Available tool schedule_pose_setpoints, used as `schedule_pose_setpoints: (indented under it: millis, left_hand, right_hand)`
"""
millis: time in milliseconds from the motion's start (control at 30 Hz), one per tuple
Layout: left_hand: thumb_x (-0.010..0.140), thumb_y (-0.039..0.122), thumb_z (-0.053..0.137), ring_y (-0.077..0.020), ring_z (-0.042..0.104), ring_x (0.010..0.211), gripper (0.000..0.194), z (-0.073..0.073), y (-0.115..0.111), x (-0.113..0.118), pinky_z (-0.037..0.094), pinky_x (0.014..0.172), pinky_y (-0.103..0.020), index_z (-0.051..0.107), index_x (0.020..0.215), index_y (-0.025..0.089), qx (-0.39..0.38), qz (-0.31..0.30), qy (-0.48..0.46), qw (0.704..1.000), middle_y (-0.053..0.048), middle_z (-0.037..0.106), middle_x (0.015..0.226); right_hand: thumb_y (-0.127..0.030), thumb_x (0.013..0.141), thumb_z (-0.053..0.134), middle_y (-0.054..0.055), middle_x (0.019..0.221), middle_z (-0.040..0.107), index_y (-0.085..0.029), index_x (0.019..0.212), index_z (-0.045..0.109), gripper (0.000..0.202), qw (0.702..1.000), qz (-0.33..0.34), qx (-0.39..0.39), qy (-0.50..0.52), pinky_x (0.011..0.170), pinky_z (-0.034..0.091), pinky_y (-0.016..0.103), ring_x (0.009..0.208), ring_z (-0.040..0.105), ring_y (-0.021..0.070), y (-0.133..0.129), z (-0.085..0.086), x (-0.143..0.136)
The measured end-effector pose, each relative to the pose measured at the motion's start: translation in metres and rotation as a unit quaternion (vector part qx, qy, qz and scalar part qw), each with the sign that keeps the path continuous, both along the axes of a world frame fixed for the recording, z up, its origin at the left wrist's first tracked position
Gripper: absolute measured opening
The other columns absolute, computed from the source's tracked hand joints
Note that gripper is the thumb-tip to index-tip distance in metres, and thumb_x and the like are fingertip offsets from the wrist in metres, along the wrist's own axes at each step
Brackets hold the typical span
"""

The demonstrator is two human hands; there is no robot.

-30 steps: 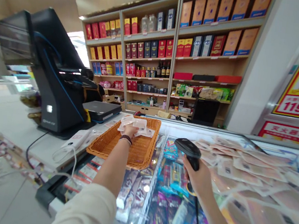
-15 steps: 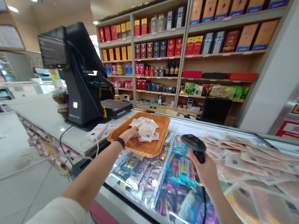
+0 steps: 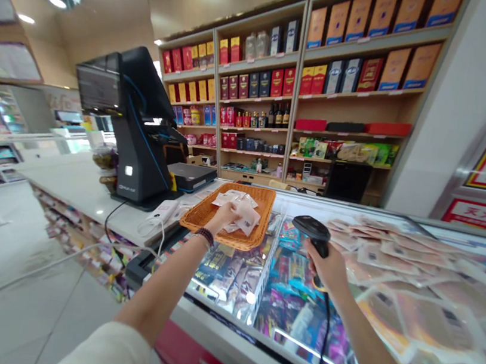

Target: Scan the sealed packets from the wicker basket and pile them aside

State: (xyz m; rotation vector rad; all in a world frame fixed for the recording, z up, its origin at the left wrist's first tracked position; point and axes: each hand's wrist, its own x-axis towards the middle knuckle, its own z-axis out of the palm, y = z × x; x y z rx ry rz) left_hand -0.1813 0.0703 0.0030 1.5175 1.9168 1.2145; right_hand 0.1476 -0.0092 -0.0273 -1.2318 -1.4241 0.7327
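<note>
An orange wicker basket (image 3: 195, 216) rests on the glass-topped freezer, with several small clear-and-white packets in it. My left hand (image 3: 226, 213) reaches over its left side and pinches one packet (image 3: 247, 216), which lies tilted above the others. A beaded bracelet is on that wrist. My right hand (image 3: 325, 265) is wrapped round the handle of a black barcode scanner (image 3: 311, 226), held above the freezer to the right of the basket. The scanner's cable hangs down below the hand.
Flat packets (image 3: 427, 316) are spread over the freezer's right side. A black checkout terminal (image 3: 139, 149) and a scale (image 3: 192, 177) stand at the left. White cables trail near the basket. Shelves with boxes line the back.
My left hand has closed on a packet and moved slightly right, and the packet is lifted and tilted. My right hand still holds the scanner. The view has shifted slightly.
</note>
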Motion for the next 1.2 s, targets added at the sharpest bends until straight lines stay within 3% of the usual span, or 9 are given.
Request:
schedule_pose_setpoints:
  millis: [133, 267, 367, 533, 667, 800, 967, 1200]
  left_hand:
    - [0.075, 0.015, 0.084, -0.0180, 0.071, 0.075, 0.053, 0.016, -0.001, 0.028, 0.056, 0.072, -0.029, 0.062, 0.123, 0.014, 0.073, -0.005, -0.121, 0.990, -0.007, 0.073, 0.093]
    - [0.073, 0.029, 0.088, -0.0208, 0.074, 0.080, 0.045, 0.017, -0.006, 0.084, 0.059, 0.073, -0.031, 0.070, 0.110, 0.013, 0.109, -0.137, -0.304, 0.936, -0.011, 0.077, 0.096]
    - [0.071, 0.033, 0.089, -0.0214, 0.075, 0.086, 0.038, 0.003, -0.007, 0.132, 0.060, 0.075, -0.030, 0.073, 0.100, 0.014, 0.124, -0.191, -0.370, 0.900, -0.012, 0.079, 0.100]
    - [0.072, 0.031, 0.088, -0.0206, 0.076, 0.085, 0.043, -0.036, -0.002, 0.184, 0.061, 0.074, -0.029, 0.070, 0.108, 0.016, 0.115, -0.145, -0.450, 0.873, -0.012, 0.079, 0.102]
    - [0.074, 0.030, 0.086, -0.0196, 0.076, 0.087, 0.045, -0.068, 0.004, 0.190, 0.062, 0.077, -0.029, 0.068, 0.114, 0.018, 0.124, -0.142, -0.469, 0.863, -0.012, 0.078, 0.109]
    - [0.076, 0.033, 0.084, -0.0226, 0.076, 0.094, 0.048, -0.086, 0.011, 0.186, 0.062, 0.080, -0.032, 0.066, 0.118, 0.019, 0.149, -0.144, -0.462, 0.862, -0.015, 0.076, 0.119]
    - [0.080, 0.033, 0.080, -0.0272, 0.075, 0.104, 0.045, -0.089, 0.016, 0.184, 0.062, 0.087, -0.038, 0.064, 0.119, 0.018, 0.141, -0.140, -0.445, 0.873, -0.018, 0.074, 0.123]
    - [0.089, 0.030, 0.075, -0.0260, 0.075, 0.111, 0.046, -0.077, 0.008, 0.184, 0.062, 0.092, -0.037, 0.059, 0.130, 0.020, 0.087, -0.130, -0.433, 0.888, -0.016, 0.075, 0.125]
  right_hand:
    - [-0.074, 0.071, 0.066, -0.001, 0.042, 0.057, -0.026, 0.068, 0.055, 0.049, 1.000, 0.004, -0.009, 0.021, 0.040, 0.042, 0.030, 0.036, 0.053, 0.0180, -0.003, 0.003, 0.008]
    - [-0.073, 0.071, 0.067, -0.001, 0.041, 0.055, -0.026, 0.064, 0.054, 0.050, 0.999, 0.007, -0.012, 0.030, 0.039, 0.040, 0.029, 0.034, 0.050, 0.0159, -0.006, 0.007, 0.021]
    - [-0.073, 0.071, 0.066, -0.001, 0.039, 0.054, -0.026, 0.063, 0.054, 0.049, 1.000, -0.010, -0.021, 0.021, 0.040, 0.040, 0.028, 0.034, 0.049, 0.0156, -0.009, 0.009, 0.035]
    - [-0.072, 0.073, 0.065, -0.001, 0.037, 0.053, -0.026, 0.061, 0.052, 0.049, 0.999, -0.011, -0.038, 0.007, 0.041, 0.040, 0.028, 0.034, 0.049, 0.0149, -0.014, 0.006, 0.060]
    - [-0.069, 0.075, 0.064, -0.001, 0.037, 0.052, -0.026, 0.061, 0.053, 0.047, 0.998, 0.010, -0.059, -0.014, 0.040, 0.037, 0.028, 0.032, 0.047, 0.0143, -0.015, -0.002, 0.069]
    - [-0.068, 0.079, 0.061, -0.002, 0.039, 0.053, -0.026, 0.063, 0.053, 0.046, 0.997, 0.000, -0.061, -0.041, 0.040, 0.035, 0.028, 0.032, 0.046, 0.0138, -0.015, -0.010, 0.065]
    - [-0.066, 0.083, 0.059, -0.002, 0.038, 0.054, -0.026, 0.065, 0.055, 0.044, 0.996, -0.005, -0.048, -0.077, 0.043, 0.037, 0.028, 0.034, 0.049, 0.0148, -0.016, -0.014, 0.063]
    - [-0.068, 0.083, 0.062, -0.001, 0.039, 0.053, -0.026, 0.062, 0.054, 0.047, 0.995, -0.012, -0.050, -0.088, 0.044, 0.036, 0.029, 0.036, 0.051, 0.0163, -0.018, -0.015, 0.064]
